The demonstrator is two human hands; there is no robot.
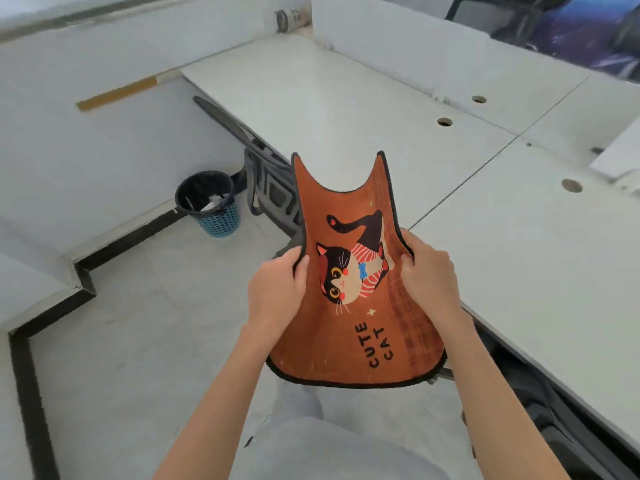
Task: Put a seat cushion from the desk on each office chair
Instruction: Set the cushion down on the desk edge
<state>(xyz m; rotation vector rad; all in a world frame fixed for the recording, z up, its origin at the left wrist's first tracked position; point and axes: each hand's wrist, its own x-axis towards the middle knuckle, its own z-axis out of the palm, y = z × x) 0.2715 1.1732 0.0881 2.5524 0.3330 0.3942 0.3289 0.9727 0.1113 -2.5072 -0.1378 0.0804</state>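
Stretching across the right of the view, the white desk (346,98) lies bare where it shows. An office chair (263,174) stands tucked at its edge ahead, a waste basket (211,202) near it on the floor. The orange cat-print seat cushion (356,306) hangs in the air between the hands, off the desk and bowed inward. The left hand (277,289) and right hand (429,282) each pinch a side edge, fingers closed over the hem. The carrying step seems in hand; next calls for reaching a seat and laying the cushion flat.
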